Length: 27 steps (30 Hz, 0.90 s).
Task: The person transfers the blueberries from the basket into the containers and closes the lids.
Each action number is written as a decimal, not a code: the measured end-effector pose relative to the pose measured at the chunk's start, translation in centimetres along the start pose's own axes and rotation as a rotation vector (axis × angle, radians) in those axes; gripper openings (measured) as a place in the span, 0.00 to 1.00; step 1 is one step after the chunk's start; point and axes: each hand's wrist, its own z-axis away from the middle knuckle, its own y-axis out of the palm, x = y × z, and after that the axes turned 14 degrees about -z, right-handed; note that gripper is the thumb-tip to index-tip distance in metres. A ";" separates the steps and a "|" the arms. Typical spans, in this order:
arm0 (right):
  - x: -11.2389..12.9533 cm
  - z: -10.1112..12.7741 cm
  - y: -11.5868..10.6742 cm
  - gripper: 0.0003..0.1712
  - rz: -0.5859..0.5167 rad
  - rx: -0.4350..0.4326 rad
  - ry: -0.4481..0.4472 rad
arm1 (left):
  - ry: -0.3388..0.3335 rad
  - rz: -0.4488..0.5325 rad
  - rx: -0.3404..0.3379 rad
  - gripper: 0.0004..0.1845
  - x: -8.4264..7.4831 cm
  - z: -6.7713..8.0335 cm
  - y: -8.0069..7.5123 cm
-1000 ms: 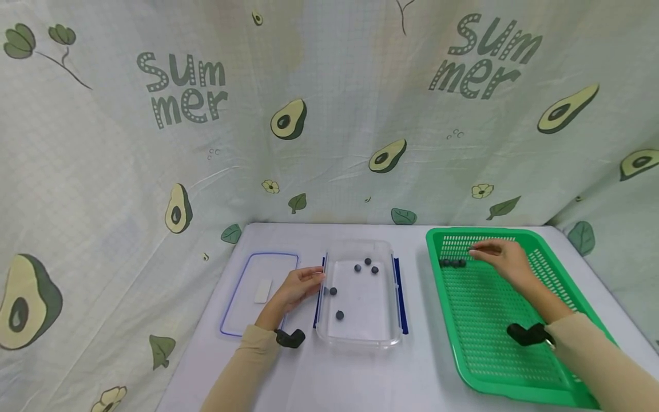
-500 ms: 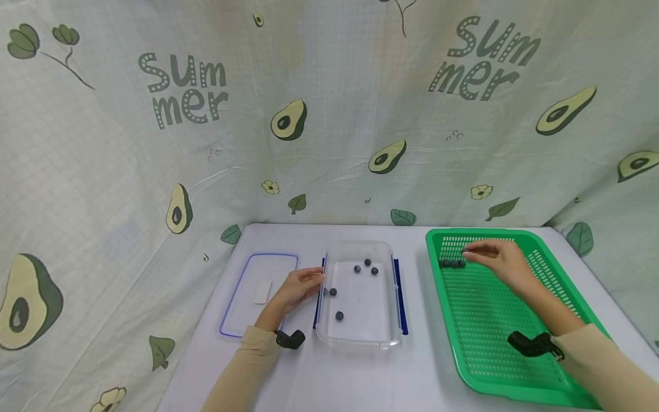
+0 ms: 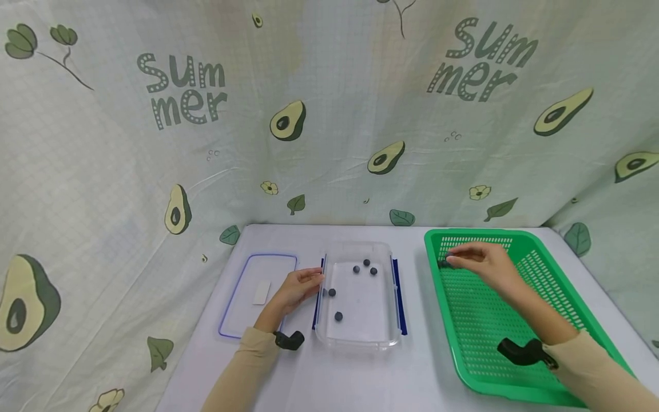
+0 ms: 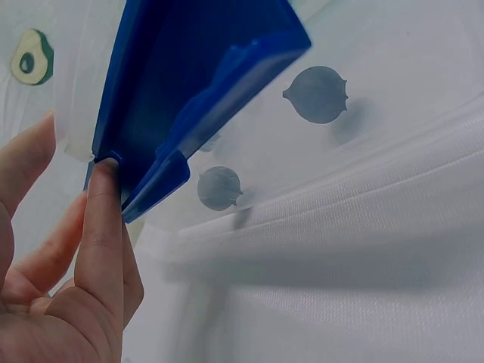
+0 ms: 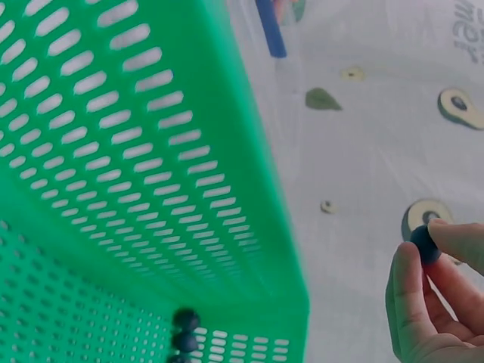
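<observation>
blueberry point(image 5: 424, 243) in r hand point(image 3: 484, 262), l hand point(image 3: 298, 286) on container point(image 3: 360, 337)

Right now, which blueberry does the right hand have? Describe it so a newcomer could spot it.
Find the green basket at the table's right. Over its far left corner, the right hand pinches one blueberry between its fingertips. The other berries lie loose on the basket floor; this one is off it.
</observation>
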 end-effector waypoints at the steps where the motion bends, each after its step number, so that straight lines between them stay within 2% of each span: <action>1: 0.1 0.0 0.3 0.20 -0.015 0.006 -0.003 | 0.003 -0.002 -0.001 0.27 0.0 0.0 0.0; 10: 1.3 -0.3 2.0 0.20 -0.058 0.064 0.019 | 0.005 0.017 -0.002 0.26 0.1 -0.2 0.1; 27: 2.7 -2.8 5.5 0.19 -0.166 0.158 0.033 | 0.004 0.001 -0.015 0.26 0.1 -0.2 0.1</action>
